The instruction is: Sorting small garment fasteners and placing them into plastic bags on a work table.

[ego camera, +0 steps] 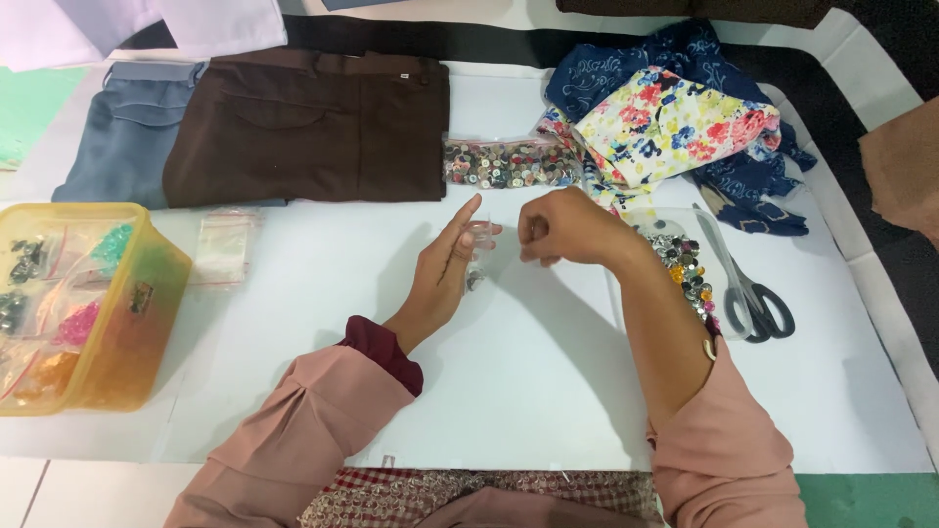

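Small clear bag [476,256] held up between both hands, just above the white desk [528,391].

I see my left hand [442,274] pinching the bag's edge, thumb against upright fingers, so a few dark buttons settle at its bottom. My right hand [562,230] has its grip pressed together at the bag's mouth. The bag of mixed buttons [509,162], the tray of shiny buttons [685,269] and the scissors [748,288] lie within reach, beyond and to the right.
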